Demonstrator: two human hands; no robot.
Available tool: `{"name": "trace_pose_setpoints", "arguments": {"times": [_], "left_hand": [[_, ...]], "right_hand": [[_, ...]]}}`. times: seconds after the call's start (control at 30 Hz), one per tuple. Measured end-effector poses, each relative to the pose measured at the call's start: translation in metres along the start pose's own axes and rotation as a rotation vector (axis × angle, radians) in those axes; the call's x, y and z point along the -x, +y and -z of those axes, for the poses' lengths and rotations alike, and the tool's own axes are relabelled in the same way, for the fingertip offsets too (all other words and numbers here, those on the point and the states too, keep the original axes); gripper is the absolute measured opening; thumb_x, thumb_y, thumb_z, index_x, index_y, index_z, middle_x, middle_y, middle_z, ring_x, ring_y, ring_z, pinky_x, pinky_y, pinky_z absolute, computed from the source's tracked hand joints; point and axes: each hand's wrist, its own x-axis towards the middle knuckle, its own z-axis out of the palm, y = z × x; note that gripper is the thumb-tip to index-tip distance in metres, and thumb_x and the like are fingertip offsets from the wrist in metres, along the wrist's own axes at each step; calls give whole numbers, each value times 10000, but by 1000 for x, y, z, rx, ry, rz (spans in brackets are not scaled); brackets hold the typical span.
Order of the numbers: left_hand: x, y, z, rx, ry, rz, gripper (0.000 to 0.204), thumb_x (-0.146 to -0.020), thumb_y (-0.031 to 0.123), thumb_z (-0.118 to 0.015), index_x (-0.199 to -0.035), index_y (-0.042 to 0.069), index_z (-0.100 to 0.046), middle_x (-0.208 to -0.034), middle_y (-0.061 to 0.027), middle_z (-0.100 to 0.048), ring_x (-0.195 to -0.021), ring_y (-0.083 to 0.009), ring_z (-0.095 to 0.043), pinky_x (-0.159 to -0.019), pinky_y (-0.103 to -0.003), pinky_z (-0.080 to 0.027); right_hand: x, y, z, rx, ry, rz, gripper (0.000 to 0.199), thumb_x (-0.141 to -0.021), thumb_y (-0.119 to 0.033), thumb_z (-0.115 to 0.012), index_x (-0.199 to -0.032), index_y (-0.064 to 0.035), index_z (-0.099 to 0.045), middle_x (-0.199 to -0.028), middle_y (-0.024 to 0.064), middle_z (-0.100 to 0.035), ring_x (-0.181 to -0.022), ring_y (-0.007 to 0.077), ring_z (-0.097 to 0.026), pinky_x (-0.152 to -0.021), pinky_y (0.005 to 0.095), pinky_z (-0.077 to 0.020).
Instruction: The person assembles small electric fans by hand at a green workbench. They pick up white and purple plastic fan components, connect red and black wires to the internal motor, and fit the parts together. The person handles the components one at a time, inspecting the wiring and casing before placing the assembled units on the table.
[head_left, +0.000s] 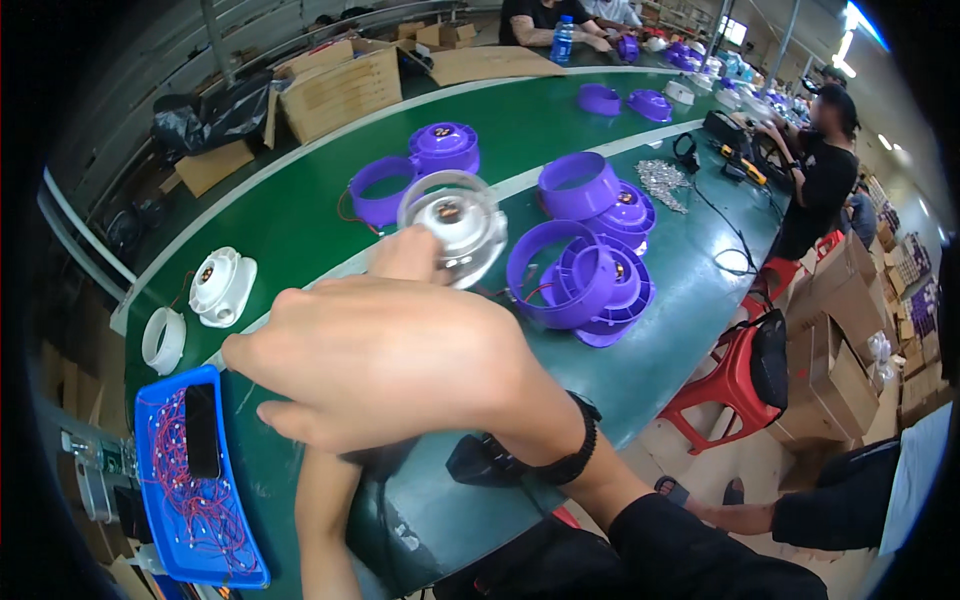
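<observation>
My right hand (390,360) fills the middle of the view, back toward the camera, fingers curled to the left. Its palm is hidden, so I cannot tell whether it holds anything. My left forearm (325,520) rises from the lower edge and passes behind the right hand. One fingertip (408,256), seemingly of my left hand, shows above the right hand and rests on a clear round fan housing (455,225). The housing is tilted, with a small motor in its centre. To its right lie purple rings and fan housings (585,275), stacked on the green table (300,215).
A blue tray (165,500) of red wires and a black phone sits at the lower left. White round parts (220,285) lie on the left. A black tool (490,462) lies near the table edge by my wrist. Cardboard boxes, red stools and other seated workers line the right side.
</observation>
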Motion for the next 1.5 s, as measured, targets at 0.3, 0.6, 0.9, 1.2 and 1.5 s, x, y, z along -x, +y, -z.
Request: {"name": "trace_pose_setpoints", "arguments": {"times": [0.3, 0.6, 0.9, 1.2, 1.5], "left_hand": [[101, -35, 119, 314, -271, -19, 436, -712, 158, -814, -1097, 0, -682, -886, -114, -706, -665, -229, -685, -563, -348, -550], [134, -65, 177, 754, -99, -12, 455, -733, 146, -835, -1107, -47, -662, -867, -78, -683, -530, -103, -606, -407, -240, -465], [144, -60, 185, 848, -121, -50, 380, -685, 164, -884, -915, -61, -682, -608, -33, -628, -399, -74, -545, -343, -207, -402], [117, -57, 163, 818, 671, -267, 698, -814, 303, -786, -1391, 51, -485, -1283, -117, -572, -1102, -178, -563, -862, -310, -487], [104, -31, 150, 1019, 601, -321, 794, -765, 326, -829, -1382, -3, -452, -1180, -142, -633, -1087, -233, -613, -932, -331, -487]], "right_hand": [[0, 1, 18, -79, 2, 84, 226, -827, -162, -619, -911, 47, -637, -740, 221, -671, -726, 404, -678, -634, 459, -538], [-38, 28, 11, -15, 667, 372, 185, -832, -164, -638, -870, 16, -657, -739, 204, -655, -717, 391, -654, -652, 440, -517], [-43, 31, 3, -171, 628, -10, 410, -923, -224, -632, -647, 74, -581, -466, 147, -365, -444, 153, -286, -433, 361, -284], [-38, 36, 15, -390, 1125, 121, 485, -987, -171, -605, -555, 3, -470, -515, -69, -367, -513, 26, -291, -454, 287, -181], [-26, 41, 30, -313, 1166, 60, 480, -993, -216, -600, -572, 12, -563, -510, -49, -461, -487, 26, -352, -453, 261, -225]]}}
